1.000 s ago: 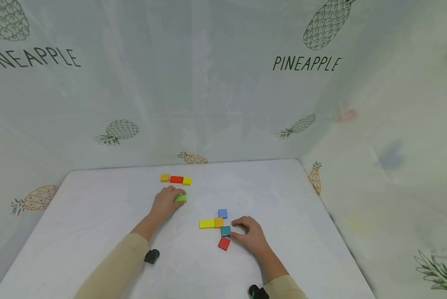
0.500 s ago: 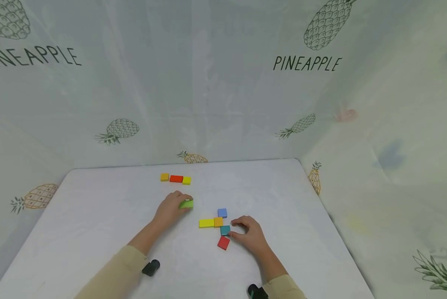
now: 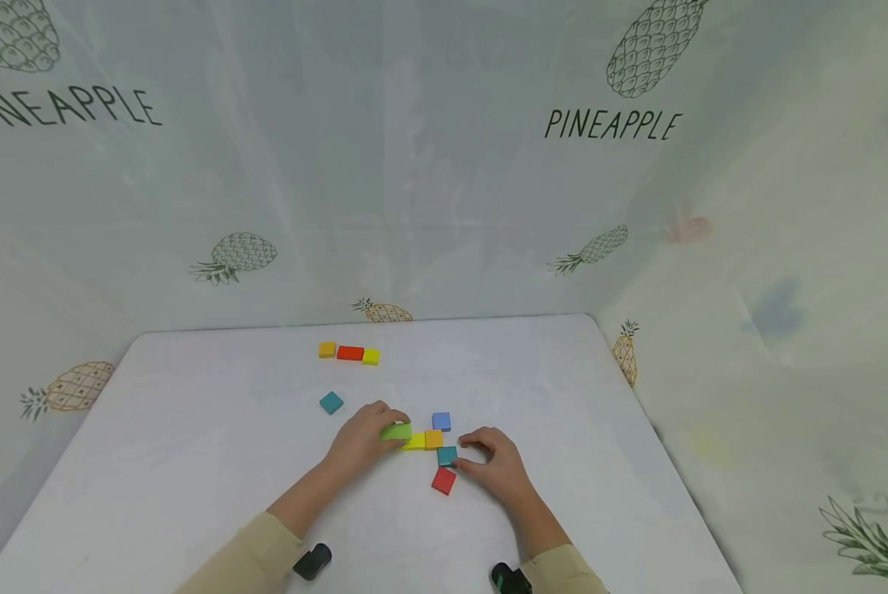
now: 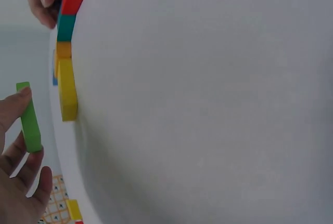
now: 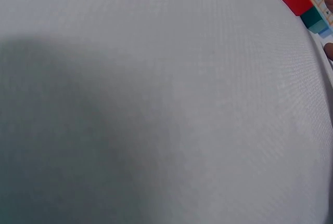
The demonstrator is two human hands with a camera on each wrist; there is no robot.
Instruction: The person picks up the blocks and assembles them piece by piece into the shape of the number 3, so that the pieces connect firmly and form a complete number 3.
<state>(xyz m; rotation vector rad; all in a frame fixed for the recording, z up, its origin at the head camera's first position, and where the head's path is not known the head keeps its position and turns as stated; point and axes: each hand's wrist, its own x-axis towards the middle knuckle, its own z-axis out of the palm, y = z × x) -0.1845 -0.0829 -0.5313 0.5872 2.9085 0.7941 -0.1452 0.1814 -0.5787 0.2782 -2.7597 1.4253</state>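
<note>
A pale cloth printed with pineapples (image 3: 444, 165) hung behind the white worktop (image 3: 191, 396), likely to screen off the surroundings. Over the worktop were both hands. The left hand (image 3: 362, 437) pinched a green block (image 3: 397, 431) between thumb and fingers, gripping near its ends, presumably to leave its underside free; it hung above the surface, by the left end of the long yellow block (image 3: 414, 442). The right hand (image 3: 499, 466) held nothing, its thumb and fingertips parted beside the teal block (image 3: 447, 455), perhaps to steady it; whether the thumb touched it, I cannot tell. At the back, a long red block (image 3: 351, 353) lay between smaller orange and yellow ones, seemingly set aside. Among the smallest pieces, an orange square (image 3: 433, 440) met the yellow block end to end, apparently as a junction, with a blue square (image 3: 441, 421) just behind.
</note>
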